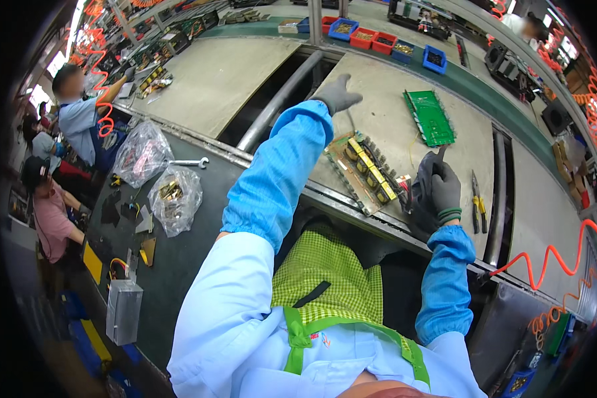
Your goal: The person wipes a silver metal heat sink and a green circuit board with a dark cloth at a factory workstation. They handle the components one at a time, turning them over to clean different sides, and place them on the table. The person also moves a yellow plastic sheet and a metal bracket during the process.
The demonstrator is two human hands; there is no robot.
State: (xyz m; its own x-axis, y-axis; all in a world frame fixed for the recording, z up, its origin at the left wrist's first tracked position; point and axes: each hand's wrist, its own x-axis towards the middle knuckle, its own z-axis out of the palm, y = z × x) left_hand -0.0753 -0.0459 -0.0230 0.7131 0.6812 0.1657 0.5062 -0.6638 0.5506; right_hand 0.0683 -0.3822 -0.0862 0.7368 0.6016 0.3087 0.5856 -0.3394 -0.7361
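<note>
My left hand point(339, 94), in a grey glove, reaches out over the pale work board with its fingers apart and nothing in them. Below it lies a brown circuit board point(368, 174) with a row of yellow-wrapped transformers and dark heat sinks. My right hand point(446, 187), also grey-gloved, is at the right end of that board. Its fingers are closed on a dark, limp, cloth-like piece point(420, 199); its exact kind is unclear. Beyond the right hand lies a green circuit board point(431, 118). Yellow-handled pliers point(478, 205) rest to the right.
Small red and blue bins point(363, 38) of parts line the far edge. A metal roller point(278, 103) shows in the gap left of my board. On the dark side table point(212, 199) are plastic bags point(175, 199) and a wrench point(189, 162). Orange coiled hoses hang around; other people work at left.
</note>
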